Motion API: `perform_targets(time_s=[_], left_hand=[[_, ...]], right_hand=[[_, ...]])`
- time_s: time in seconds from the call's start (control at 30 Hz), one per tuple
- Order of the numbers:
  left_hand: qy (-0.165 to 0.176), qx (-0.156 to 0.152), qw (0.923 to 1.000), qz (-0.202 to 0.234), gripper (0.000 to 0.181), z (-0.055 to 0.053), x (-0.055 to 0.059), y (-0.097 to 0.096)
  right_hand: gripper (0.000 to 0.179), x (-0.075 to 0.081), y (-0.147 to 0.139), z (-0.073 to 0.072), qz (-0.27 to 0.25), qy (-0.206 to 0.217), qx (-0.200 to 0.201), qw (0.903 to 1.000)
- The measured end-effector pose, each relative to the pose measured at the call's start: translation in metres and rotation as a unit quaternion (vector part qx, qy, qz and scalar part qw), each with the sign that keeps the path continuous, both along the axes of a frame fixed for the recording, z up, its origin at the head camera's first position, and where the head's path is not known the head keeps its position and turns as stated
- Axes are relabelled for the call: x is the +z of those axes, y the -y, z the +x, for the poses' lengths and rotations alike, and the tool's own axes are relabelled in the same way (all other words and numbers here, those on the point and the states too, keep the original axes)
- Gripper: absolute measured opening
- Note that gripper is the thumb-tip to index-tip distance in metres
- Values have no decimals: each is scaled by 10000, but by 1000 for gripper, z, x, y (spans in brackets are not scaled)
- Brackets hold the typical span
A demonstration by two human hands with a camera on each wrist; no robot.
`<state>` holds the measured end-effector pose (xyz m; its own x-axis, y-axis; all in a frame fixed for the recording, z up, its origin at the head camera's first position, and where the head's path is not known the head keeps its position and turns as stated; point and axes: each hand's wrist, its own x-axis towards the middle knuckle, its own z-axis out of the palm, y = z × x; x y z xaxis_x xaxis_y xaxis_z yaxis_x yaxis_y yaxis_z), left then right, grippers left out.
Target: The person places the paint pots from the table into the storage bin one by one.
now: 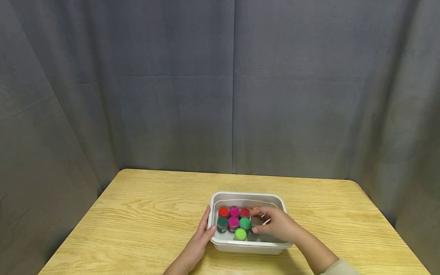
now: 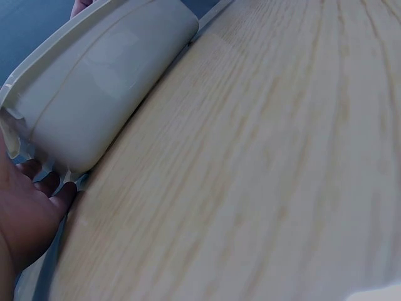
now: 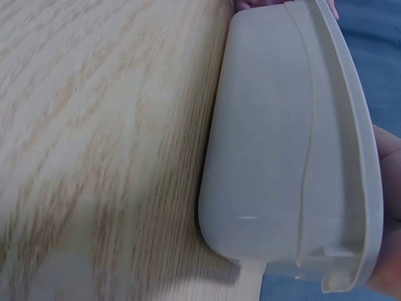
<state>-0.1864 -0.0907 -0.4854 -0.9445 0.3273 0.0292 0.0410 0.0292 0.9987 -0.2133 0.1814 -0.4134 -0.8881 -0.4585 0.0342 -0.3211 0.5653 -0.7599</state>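
A white plastic bin (image 1: 247,249) stands on the table with several small, colour-topped jars upright in it. My left hand (image 1: 196,244) grips the bin's left end, thumb at the rim; in the left wrist view its fingers (image 2: 47,183) curl against the outer wall. My right hand (image 1: 277,225) reaches over the right rim and holds a brown jar (image 1: 256,222) between thumb and fingers. Beside that jar are a green jar (image 1: 245,223) and a dark red jar (image 1: 245,212). An orange jar (image 1: 256,208) is partly hidden behind the right hand. The right wrist view hides the fingertips behind the bin wall.
Left in the bin are a red jar (image 1: 223,211), two magenta jars (image 1: 233,222) and a dark teal jar (image 1: 222,224). A lime jar (image 1: 240,234) stands at the front. Wood-grain table (image 1: 151,214) surrounds the bin; grey curtains (image 1: 172,95) hang behind and at both sides.
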Motion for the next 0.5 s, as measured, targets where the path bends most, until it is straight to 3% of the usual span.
perform_targets(time_s=[0.3, 0.5], left_hand=[[-35, 7, 10000, 8, 68, 1, 1, 0], [-19, -8, 10000, 15, 68, 0, -1, 0]], right_hand=[[36, 0, 5, 2, 291, 92, 254, 9992], [35, -5, 6, 1, 569, -104, 306, 9979]])
